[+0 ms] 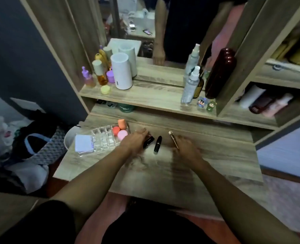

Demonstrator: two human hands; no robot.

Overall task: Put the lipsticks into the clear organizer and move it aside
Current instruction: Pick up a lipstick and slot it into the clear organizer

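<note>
From your head camera, your left hand lies over a dark lipstick, fingers together; whether they grip it is unclear. A black lipstick lies free beside it on the table. Your right hand touches a gold lipstick, fingers blurred. The clear organizer at left holds three sponges and a white pad; its small slots are empty.
</note>
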